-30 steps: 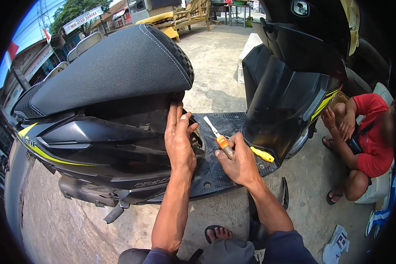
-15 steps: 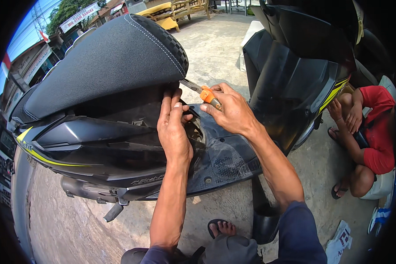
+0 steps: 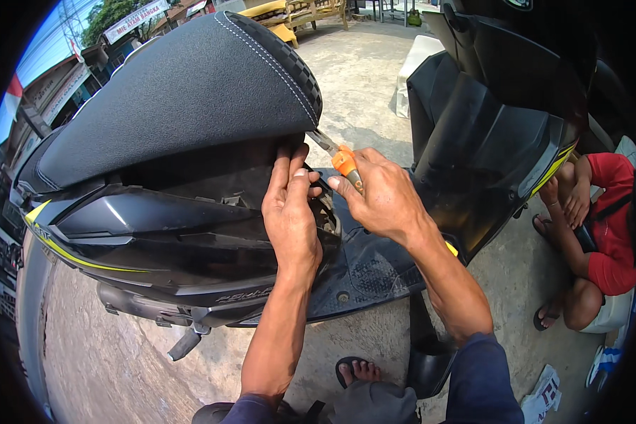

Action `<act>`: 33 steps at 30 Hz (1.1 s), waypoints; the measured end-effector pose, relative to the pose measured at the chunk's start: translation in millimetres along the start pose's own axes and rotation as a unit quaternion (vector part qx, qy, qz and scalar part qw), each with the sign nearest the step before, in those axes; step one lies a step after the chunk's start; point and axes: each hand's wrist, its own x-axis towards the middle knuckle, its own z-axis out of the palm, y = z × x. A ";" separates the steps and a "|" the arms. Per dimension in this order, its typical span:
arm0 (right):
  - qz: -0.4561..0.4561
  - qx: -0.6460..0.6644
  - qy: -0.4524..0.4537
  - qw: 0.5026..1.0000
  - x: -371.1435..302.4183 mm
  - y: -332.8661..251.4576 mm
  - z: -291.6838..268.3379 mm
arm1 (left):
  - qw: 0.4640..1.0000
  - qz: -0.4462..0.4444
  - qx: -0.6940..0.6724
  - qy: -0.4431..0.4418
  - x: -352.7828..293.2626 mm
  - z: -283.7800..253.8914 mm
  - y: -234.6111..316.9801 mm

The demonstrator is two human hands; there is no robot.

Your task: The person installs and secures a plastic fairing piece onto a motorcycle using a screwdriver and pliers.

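Observation:
A scooter's black seat (image 3: pixel 191 92) with white stitching is tilted up over the dark body. My left hand (image 3: pixel 290 212) reaches up below the seat's front end, its fingers stretched out and the tips against or just under the seat's lower edge. My right hand (image 3: pixel 381 187) grips an orange-handled tool (image 3: pixel 345 162) with a grey metal front end. That metal end meets the seat's front lower corner; its tip is hidden there, and I cannot tell the tool's exact kind.
Below my hands lies the scooter's footboard (image 3: pixel 374 272), with the black front shield (image 3: pixel 480 134) to the right. A seated person in a red shirt (image 3: pixel 611 212) is at far right. A printed sheet (image 3: pixel 542 396) lies on the concrete floor (image 3: pixel 155 360). A wooden bench (image 3: pixel 311 14) stands behind.
The seat's front end and both my hands appear slightly farther right in the view. The tool's metal end stays at the seat's corner, and both hands keep the same pose.

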 end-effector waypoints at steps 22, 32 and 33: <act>0.109 0.072 -0.095 0.987 -12.8 -37.1 -5.1 | 0.999 0.033 0.021 -0.001 -11.5 -8.0 -4.9; 0.078 -0.029 -0.077 0.994 3.4 -52.7 -15.2 | 1.000 0.003 -0.009 -0.014 -14.9 -14.2 -1.1; 0.078 -0.033 -0.061 0.995 1.9 -52.2 -13.3 | 1.000 0.006 -0.013 -0.026 -15.0 -15.8 -2.3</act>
